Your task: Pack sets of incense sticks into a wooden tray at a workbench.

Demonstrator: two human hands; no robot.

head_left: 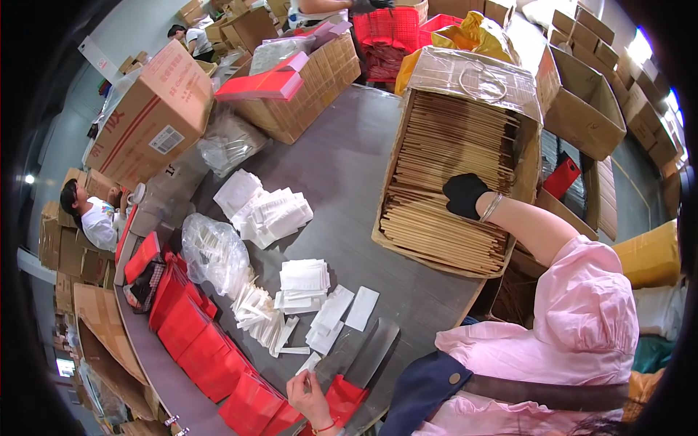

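Observation:
My left hand [309, 400], bare with a red cord at the wrist, is closed in a pinch at the bottom of the table. Its fingertips are on a small white paper packet [310, 361]. Beside it lie a clear plastic sleeve [372, 354] and a red packet [345, 398]. My right hand [465, 195], in a black glove, rests on thin wooden sticks [429, 231] in an open cardboard box [385, 196]. The glove's fingers point down and are hidden, so their grip is unclear. Flat white packets [304, 280] lie in loose stacks near the left hand.
Red pouches [211, 356] line the table's left edge beside a clear bag of white packets [211, 251]. Cartons [153, 109] stand at the far left, one holding pink-and-red sheets [265, 81]. More boxes [582, 102] are at right. Other people [98, 214] work beyond the table.

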